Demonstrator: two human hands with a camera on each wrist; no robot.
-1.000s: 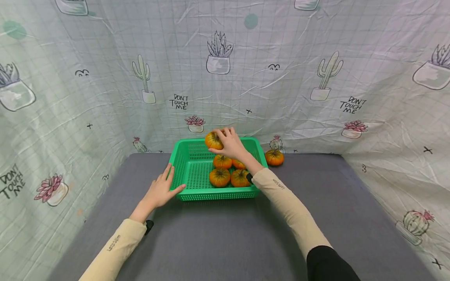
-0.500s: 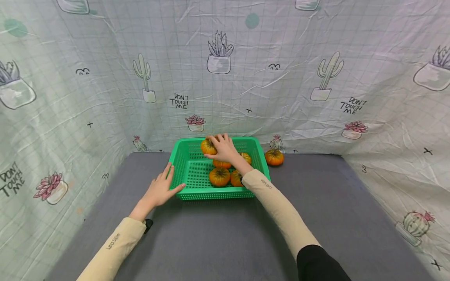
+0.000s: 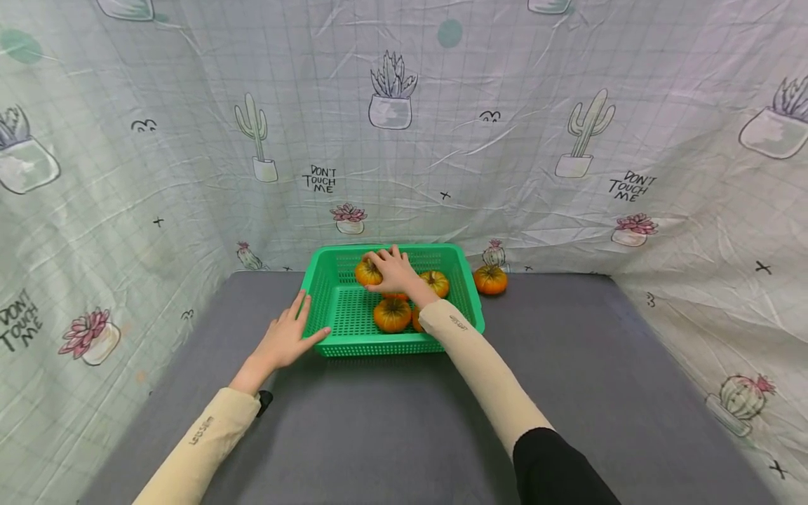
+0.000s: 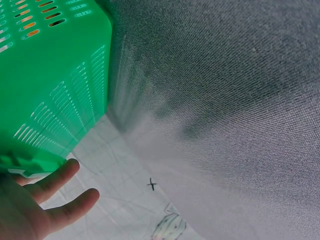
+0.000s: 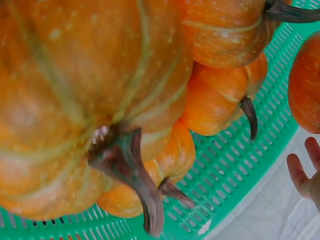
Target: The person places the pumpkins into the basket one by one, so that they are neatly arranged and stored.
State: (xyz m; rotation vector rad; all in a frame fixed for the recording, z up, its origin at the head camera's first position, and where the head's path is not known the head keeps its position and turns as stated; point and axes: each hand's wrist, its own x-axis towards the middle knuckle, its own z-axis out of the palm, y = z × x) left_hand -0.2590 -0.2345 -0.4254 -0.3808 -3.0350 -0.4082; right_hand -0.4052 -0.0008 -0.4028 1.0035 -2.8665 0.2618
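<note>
A green plastic basket [image 3: 381, 348] stands on the grey table, with several small orange pumpkins [image 3: 392, 316] in its middle and right part. My right hand [image 3: 398, 273] grips another pumpkin [image 3: 367, 272] over the basket's back part; whether it touches the basket floor cannot be told. In the right wrist view, that pumpkin [image 5: 305, 85] shows at the right edge above the fingertips [image 5: 297, 172]. At the basket's left side, my left hand [image 3: 285, 341] rests on the rim with its fingers straight and spread. The right forearm partly hides some pumpkins.
One more pumpkin [image 3: 490, 280] lies on the table [image 3: 391, 428] just outside the basket's right back corner. A printed cloth [image 3: 442, 154] hangs behind the table and along both sides.
My right hand has carried its pumpkin left and down, lower over the basket's back part. A pumpkin at the back right has come into view from behind the arm. The left hand stays put.
</note>
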